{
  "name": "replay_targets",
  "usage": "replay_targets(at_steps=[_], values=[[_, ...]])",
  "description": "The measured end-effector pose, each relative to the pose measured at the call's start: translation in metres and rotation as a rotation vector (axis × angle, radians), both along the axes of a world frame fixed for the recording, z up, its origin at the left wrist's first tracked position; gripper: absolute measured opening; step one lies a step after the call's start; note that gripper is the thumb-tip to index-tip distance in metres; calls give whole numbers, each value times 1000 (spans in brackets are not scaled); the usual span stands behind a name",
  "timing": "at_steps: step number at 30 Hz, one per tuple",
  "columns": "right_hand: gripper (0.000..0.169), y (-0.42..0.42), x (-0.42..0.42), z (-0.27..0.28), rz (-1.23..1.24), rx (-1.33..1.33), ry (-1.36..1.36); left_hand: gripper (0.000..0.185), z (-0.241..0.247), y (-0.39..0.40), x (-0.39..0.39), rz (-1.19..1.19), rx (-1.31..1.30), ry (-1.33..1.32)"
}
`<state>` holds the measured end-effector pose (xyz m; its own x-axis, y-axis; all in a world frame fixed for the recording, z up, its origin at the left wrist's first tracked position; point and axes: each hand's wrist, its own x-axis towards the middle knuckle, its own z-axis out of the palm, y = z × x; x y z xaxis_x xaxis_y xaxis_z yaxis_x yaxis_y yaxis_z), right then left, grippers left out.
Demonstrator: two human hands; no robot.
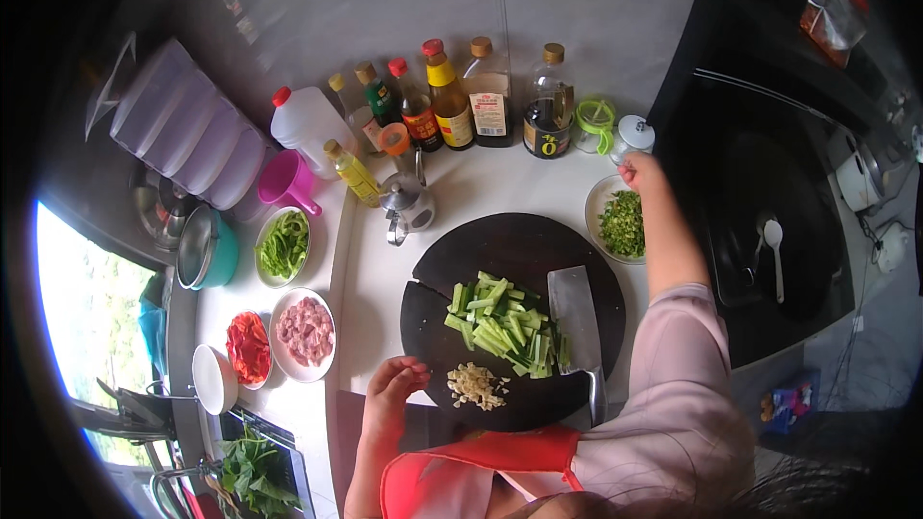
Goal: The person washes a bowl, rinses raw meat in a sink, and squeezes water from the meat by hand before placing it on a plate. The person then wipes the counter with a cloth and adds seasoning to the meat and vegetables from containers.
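My left hand (395, 383) hovers at the left edge of the round dark cutting board (505, 241), its fingers loosely bent and nothing visible in them. Minced garlic (476, 386) lies on the board close to it. Cut cucumber sticks (505, 321) are heaped in the middle, with a cleaver (575, 313) flat along their right side. My right hand (642, 171) is stretched out over the far edge of a plate of chopped green vegetable (622, 222), in front of a white-lidded glass jar (636, 134). Its fingers are bunched; whether they hold anything is unclear.
Several sauce bottles (451, 101) line the wall behind a glass cruet (407, 203). On the left counter are bowls of green pepper (283, 244), raw meat (306, 331) and red pepper (249, 348). A black cooktop (764, 180) with a white spoon (774, 249) is at right.
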<state>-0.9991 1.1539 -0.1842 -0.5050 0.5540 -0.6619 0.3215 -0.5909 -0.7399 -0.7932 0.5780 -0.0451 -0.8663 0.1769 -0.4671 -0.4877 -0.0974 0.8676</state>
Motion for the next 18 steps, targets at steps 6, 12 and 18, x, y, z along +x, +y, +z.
replay_targets(at_steps=[6,12,18], values=[[21,7,-12,-9,-134,-218,123,18,12,7,2,46,-13,-9],[23,2,-2,-5,-115,-152,135,15,8,6,4,78,-14,26],[30,0,12,-6,-64,-111,168,16,6,-4,15,90,-34,8]])
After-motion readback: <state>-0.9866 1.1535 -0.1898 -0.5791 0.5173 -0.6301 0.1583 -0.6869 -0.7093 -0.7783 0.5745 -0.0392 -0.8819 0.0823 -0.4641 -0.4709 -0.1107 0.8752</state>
